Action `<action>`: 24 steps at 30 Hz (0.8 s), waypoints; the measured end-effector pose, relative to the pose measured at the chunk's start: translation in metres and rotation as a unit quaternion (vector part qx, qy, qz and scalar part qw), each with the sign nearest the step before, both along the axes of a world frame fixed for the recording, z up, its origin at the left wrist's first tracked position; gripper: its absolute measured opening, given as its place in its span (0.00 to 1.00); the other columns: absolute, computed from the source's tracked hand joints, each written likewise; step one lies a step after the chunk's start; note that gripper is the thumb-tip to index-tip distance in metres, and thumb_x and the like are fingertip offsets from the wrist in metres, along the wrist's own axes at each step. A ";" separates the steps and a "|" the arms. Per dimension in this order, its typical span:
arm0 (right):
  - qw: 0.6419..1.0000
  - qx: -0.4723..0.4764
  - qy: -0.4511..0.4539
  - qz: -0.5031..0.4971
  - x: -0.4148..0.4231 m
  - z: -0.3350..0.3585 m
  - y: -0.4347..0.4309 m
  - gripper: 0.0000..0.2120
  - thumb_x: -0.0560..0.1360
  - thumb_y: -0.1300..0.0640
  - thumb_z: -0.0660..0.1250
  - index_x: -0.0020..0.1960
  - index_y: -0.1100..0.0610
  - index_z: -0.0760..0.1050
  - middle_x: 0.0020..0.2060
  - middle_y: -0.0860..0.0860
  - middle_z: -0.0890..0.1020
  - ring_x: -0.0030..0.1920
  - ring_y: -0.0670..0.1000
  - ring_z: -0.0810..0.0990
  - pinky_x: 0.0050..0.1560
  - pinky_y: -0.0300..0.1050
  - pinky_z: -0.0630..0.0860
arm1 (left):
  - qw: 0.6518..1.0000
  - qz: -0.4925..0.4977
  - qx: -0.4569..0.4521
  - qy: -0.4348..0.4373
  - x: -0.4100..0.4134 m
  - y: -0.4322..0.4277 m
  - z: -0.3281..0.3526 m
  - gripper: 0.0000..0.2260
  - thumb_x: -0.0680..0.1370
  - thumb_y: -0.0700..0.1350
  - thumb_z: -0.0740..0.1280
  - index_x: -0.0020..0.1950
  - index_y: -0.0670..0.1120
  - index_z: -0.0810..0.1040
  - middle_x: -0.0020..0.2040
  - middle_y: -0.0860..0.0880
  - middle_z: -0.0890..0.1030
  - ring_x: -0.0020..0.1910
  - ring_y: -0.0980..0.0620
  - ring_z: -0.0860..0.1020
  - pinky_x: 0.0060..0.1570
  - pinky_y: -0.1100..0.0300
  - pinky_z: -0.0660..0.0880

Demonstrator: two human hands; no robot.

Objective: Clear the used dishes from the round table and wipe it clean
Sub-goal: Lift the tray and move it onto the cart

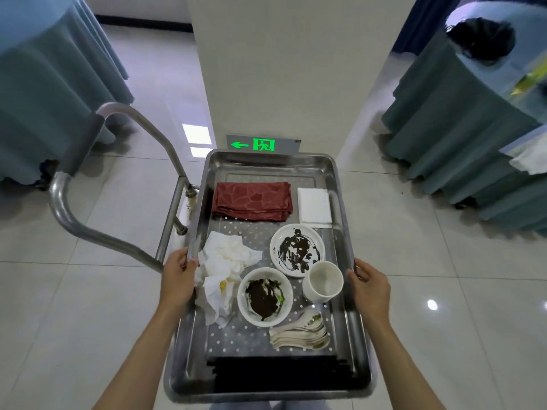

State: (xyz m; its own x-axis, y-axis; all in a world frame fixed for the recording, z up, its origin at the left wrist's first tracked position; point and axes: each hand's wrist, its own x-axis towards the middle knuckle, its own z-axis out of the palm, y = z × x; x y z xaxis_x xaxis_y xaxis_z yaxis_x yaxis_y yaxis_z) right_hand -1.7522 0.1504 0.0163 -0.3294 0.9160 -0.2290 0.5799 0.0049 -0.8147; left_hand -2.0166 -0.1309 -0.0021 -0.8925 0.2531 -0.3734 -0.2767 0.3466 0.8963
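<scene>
The left hand (177,273) and the right hand (368,284) each grip one long rim of the steel tray (266,157), fingers curled round the edge. The tray sits over the cart (88,229); whether it already rests on the cart frame cannot be determined. Tray load: a smeared plate (297,250), a bowl (265,295) with dark residue, an empty cup (324,281) just beside both, a stack of spoons (300,332), black chopsticks (278,371) along the near end, crumpled tissues (225,261) at the left, and a folded red cloth (251,201) and white napkin (314,205) at the far end. Assessment: collection appears largely complete, since the used dishes are on the tray and off any bench. Wiping appears outstanding; neither hand holds a cloth. The draped round bench (461,119) at the right carries a black bag (482,37) and loose paper (529,156) near its edge, so some clearing may remain. Which bench is the assigned one cannot be confirmed.
</scene>
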 end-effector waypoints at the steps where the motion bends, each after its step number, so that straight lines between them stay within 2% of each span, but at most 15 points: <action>1: 1.000 -0.005 0.000 0.001 -0.012 -0.006 0.010 0.19 0.77 0.63 0.73 0.68 0.60 0.80 0.60 0.55 0.85 0.56 0.46 0.83 0.63 0.42 0.75 | 1.000 0.001 0.000 -0.003 -0.011 0.010 -0.006 0.09 0.83 0.36 0.64 0.60 0.46 0.78 0.53 0.50 0.85 0.53 0.49 0.83 0.53 0.53 0.79; 7: 0.999 -0.019 -0.022 0.022 -0.066 -0.056 0.063 0.20 0.77 0.62 0.74 0.68 0.60 0.79 0.60 0.55 0.85 0.59 0.49 0.84 0.65 0.46 0.77 | 0.999 0.011 -0.011 -0.031 -0.060 0.057 -0.055 0.09 0.83 0.38 0.65 0.63 0.44 0.78 0.54 0.46 0.85 0.54 0.47 0.84 0.54 0.49 0.80; 13: 0.998 -0.041 -0.037 0.021 -0.109 -0.133 0.103 0.17 0.77 0.64 0.74 0.65 0.60 0.81 0.56 0.55 0.86 0.55 0.50 0.84 0.60 0.41 0.76 | 0.996 0.049 -0.031 -0.063 -0.083 0.094 -0.130 0.09 0.83 0.34 0.64 0.61 0.44 0.78 0.52 0.50 0.84 0.52 0.53 0.82 0.46 0.65 0.76; 16: 0.998 -0.047 -0.042 0.028 -0.124 -0.187 0.123 0.16 0.76 0.65 0.74 0.64 0.60 0.82 0.54 0.54 0.86 0.54 0.50 0.85 0.58 0.41 0.76 | 0.994 0.075 -0.030 -0.075 -0.091 0.107 -0.184 0.10 0.83 0.36 0.65 0.64 0.42 0.76 0.54 0.50 0.83 0.53 0.54 0.82 0.47 0.65 0.75; 20: 0.995 -0.055 -0.059 0.056 -0.141 -0.271 0.150 0.14 0.76 0.63 0.74 0.60 0.56 0.84 0.50 0.52 0.88 0.50 0.47 0.87 0.59 0.48 0.81 | 0.991 0.106 -0.032 -0.077 -0.099 0.126 -0.263 0.09 0.83 0.34 0.65 0.59 0.46 0.76 0.50 0.54 0.83 0.48 0.58 0.81 0.46 0.63 0.76; 24: 0.993 -0.034 -0.078 0.077 -0.155 -0.349 0.171 0.13 0.75 0.66 0.74 0.57 0.56 0.85 0.43 0.50 0.88 0.39 0.30 0.81 0.47 0.30 0.77 | 0.989 0.112 -0.052 -0.079 -0.104 0.137 -0.346 0.09 0.83 0.34 0.64 0.60 0.44 0.76 0.50 0.52 0.82 0.48 0.55 0.80 0.48 0.59 0.76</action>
